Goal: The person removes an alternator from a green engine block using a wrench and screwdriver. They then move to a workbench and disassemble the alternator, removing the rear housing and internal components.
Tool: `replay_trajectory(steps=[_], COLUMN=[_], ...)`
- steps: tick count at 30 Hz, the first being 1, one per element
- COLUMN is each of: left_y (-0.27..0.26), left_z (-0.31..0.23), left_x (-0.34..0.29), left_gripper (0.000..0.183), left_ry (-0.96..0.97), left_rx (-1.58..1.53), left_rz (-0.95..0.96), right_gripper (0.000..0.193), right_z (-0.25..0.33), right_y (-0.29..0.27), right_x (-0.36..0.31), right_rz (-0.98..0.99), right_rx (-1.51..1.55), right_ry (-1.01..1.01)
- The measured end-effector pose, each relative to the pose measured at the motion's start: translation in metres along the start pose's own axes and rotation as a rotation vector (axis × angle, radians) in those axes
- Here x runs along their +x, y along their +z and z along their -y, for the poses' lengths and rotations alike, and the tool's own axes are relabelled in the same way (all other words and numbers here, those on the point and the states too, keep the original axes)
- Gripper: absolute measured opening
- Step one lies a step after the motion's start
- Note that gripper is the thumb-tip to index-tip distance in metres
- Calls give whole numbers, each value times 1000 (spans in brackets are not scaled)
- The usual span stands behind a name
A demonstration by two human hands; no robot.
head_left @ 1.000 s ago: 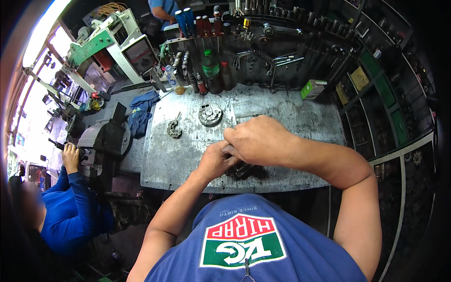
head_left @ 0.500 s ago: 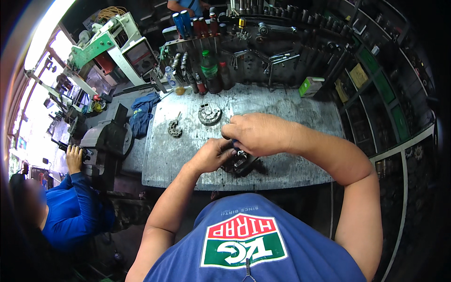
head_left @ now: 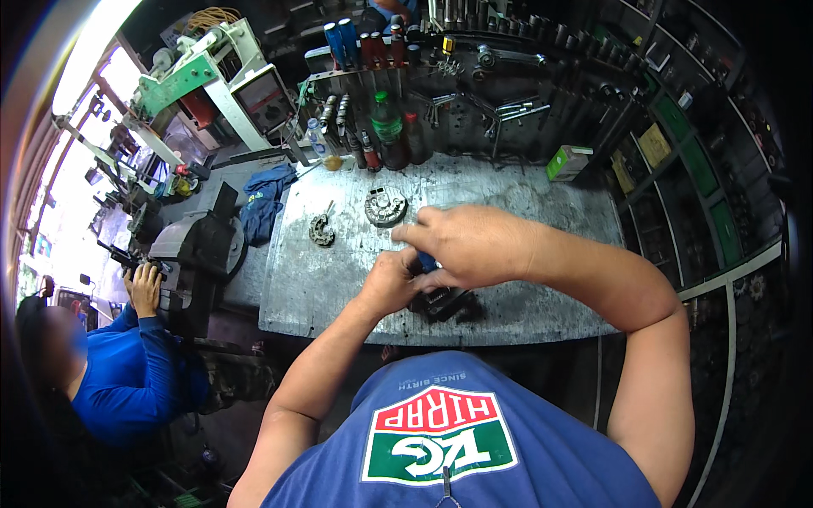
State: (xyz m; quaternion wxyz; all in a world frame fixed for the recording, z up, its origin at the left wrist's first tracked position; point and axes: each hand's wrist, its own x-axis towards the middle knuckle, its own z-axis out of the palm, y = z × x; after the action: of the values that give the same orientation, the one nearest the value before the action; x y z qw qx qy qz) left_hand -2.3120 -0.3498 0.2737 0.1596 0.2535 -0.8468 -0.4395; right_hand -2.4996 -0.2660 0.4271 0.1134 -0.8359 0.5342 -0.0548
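My right hand (head_left: 474, 245) is closed, palm down, around the blue handle of a tool (head_left: 428, 262), perhaps a screwdriver; its shaft is hidden. Against it, my left hand (head_left: 393, 280) has its fingers pressed together at the base of the handle, and what they grip is covered. Directly beneath both hands a dark, ribbed metal machine part (head_left: 442, 305) rests near the bench's front edge, partly hidden by them. Farther back on the bench lie a round grey metal part (head_left: 385, 207) and a smaller curved metal piece (head_left: 321, 229).
The metal-topped bench (head_left: 542, 296) has bottles (head_left: 387, 127), a green-and-white box (head_left: 567, 163) and a tool rack (head_left: 508, 85) along its back. A blue cloth (head_left: 265, 203) and a bench grinder-like machine (head_left: 199, 245) stand left. A co-worker in blue (head_left: 127, 372) works there.
The view has shifted slightly. My right hand has turned a little, showing more of the blue handle, and my left hand sits closer to it. The co-worker's hand has moved on the machine.
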Motion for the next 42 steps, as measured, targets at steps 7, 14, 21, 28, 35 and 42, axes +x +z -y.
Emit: replay_trajectory(steps=[7, 14, 21, 28, 35, 42], left_y=[-4, -6, -11, -11, -11, -19], left_z=[2, -10, -13, -4, -10, 23], left_x=[4, 8, 3, 7, 10, -24], left_gripper=[35, 36, 28, 45, 56, 45], left_ry=[130, 15, 133, 266, 82, 127], left_rx=[2, -10, 64, 23, 74, 29], left_rz=[48, 123, 31, 59, 21, -55], right_gripper=[43, 50, 41, 39, 31, 38], right_z=[-2, 0, 0, 2, 2, 4], right_y=[-5, 0, -1, 4, 30, 69], right_x=[0, 3, -3, -2, -4, -14], right_rz=[24, 176, -25, -159, -346, -659], right_rx=[30, -105, 57, -7, 179, 631], right_ry=[-190, 139, -14, -127, -7, 77])
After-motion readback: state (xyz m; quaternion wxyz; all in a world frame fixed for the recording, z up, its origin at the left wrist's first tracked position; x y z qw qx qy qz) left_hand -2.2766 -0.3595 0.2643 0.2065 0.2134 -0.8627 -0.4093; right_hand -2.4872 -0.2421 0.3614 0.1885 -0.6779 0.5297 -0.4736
